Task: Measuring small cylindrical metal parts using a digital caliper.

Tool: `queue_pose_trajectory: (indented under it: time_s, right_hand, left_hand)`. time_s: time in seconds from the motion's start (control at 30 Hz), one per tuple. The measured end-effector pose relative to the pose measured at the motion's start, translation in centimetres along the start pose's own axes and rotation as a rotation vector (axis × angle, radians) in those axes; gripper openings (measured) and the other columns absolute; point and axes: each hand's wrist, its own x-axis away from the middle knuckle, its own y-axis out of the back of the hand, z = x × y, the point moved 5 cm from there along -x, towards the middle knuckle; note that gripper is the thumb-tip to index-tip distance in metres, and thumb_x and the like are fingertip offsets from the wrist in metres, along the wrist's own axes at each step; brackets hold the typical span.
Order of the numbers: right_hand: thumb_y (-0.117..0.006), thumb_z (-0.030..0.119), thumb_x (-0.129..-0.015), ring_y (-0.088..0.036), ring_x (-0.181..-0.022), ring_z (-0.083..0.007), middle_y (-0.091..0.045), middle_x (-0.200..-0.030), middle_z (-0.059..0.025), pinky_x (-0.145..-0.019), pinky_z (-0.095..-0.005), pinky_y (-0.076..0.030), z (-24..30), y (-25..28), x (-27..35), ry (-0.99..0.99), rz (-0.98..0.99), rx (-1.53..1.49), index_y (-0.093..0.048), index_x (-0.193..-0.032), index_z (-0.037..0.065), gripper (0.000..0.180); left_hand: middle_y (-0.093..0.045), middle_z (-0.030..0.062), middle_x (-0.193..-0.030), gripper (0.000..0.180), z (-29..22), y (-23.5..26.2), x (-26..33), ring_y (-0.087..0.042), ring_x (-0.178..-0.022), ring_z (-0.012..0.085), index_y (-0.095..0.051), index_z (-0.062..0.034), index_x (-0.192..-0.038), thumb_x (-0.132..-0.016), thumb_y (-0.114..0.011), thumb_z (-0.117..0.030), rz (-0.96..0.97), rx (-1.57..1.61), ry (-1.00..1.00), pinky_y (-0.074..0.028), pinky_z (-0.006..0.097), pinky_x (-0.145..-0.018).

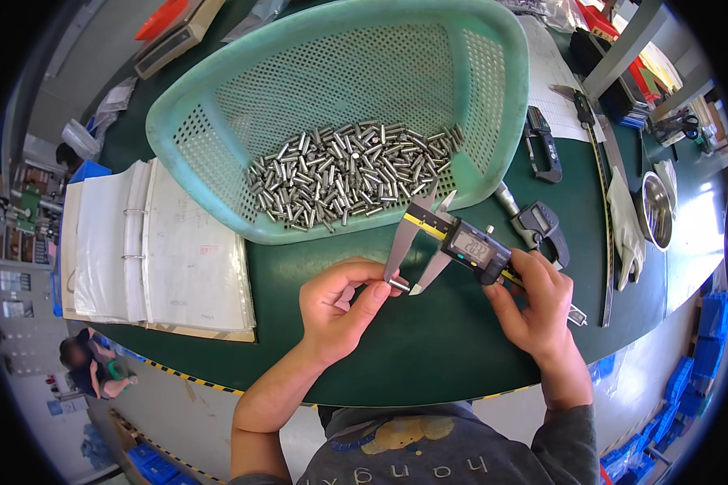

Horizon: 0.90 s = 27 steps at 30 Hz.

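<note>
Pin of bright silver metal, short, smooth & cylindrical [399, 284], is pinched betw. thumb & fingertips of the L hand [336, 311], above the front part of the dark-green desk [429, 347], approx. midway betw. its L and R ends. R hand [539, 311] grasps the black digital caliper w/ yellow-marked beam [476, 249] at the R end of its display body, thumb along the lower side. Caliper jaws stand apart w/ the pin at their tips; can't tell if both touch it.

Handling, judging by looks: pin prob. light but dense for its size, fully stiff, not fragile. Polished round surface = slippery, esp. if oily, and apt to roll if dropped near the desk's front edge. Best hold: by the sides close to one end, pads flat, other end free. Caliper is prob. rigid, a bit heavier, w/ fine tips that dislike knocks; hold by the body, not the tips.

Loose heap of similar silver pins [348, 174] lies in the pale-green perforated plastic basket [340, 77], mostly twd its near rim; single ones should pick up OK by the sides, though neighbours may slide. Basket sits twd the desk's far edge.
</note>
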Motion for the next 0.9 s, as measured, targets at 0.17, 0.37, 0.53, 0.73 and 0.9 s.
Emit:
queue_pose_trajectory:
  time_s: [0.17,0.37,0.53,0.73,0.9]
  right_hand:
    - [-0.075,0.015,-0.067,-0.052,-0.045,-0.0194,-0.054,-0.063,-0.0068,-0.041,-0.0284,-0.041,-0.12,0.18,-0.12,-0.007,-0.001,0.026,-0.058,-0.087,0.001,0.03]
    - [-0.078,0.022,-0.065,-0.052,-0.045,-0.0204,-0.053,-0.061,-0.0059,-0.041,-0.0295,-0.04,-0.32,0.43,-0.08,0.032,0.001,0.1,-0.058,-0.084,0.002,0.034]
    - [-0.073,0.017,-0.068,-0.051,-0.044,-0.0199,-0.05,-0.061,-0.0055,-0.04,-0.03,-0.04,0.08,-0.15,-0.06,0.018,0.011,0.094,-0.057,-0.088,0.002,0.03]
    - [-0.071,0.016,-0.068,-0.051,-0.044,-0.0188,-0.051,-0.062,-0.0052,-0.04,-0.0298,-0.041,0.11,-0.17,-0.12,0.032,-0.002,0.063,-0.056,-0.089,0.002,0.029]
    - [-0.075,0.019,-0.067,-0.053,-0.046,-0.019,-0.054,-0.064,-0.0055,-0.04,-0.0296,-0.041,-0.06,-0.08,-0.16,0.029,0.011,0.071,-0.057,-0.086,0.002,0.031]
  left_hand:
    - [-0.062,0.0149,-0.092,0.013,-0.09,-0.02,0.1,-0.062,-0.08,0.0179,-0.059,0.0081,-0.096,-0.085,-0.057,0.001,0.024,-0.014,-0.013,-0.051,0.028,-0.073]
    - [-0.062,0.0151,-0.093,0.011,-0.31,-0.4,0.22,-0.062,-0.08,0.0179,-0.059,0.0079,-0.094,-0.086,-0.057,0.001,0.056,-0.02,-0.027,-0.051,0.028,-0.073]
    - [-0.062,0.0143,-0.092,0.012,-0.08,-0.29,0.44,-0.062,-0.08,0.0175,-0.058,0.0072,-0.095,-0.086,-0.058,-0.001,-0.007,0.026,-0.005,-0.051,0.028,-0.072]
    - [-0.062,0.0134,-0.09,0.014,-0.15,-0.27,0.48,-0.062,-0.08,0.017,-0.058,0.0065,-0.097,-0.087,-0.058,-0.004,-0.045,0.042,-0.035,-0.05,0.027,-0.072]
    - [-0.062,0.0133,-0.089,0.014,-0.33,-0.42,0.48,-0.062,-0.08,0.0169,-0.058,0.0063,-0.096,-0.087,-0.058,-0.004,-0.043,0.047,-0.03,-0.05,0.026,-0.071]
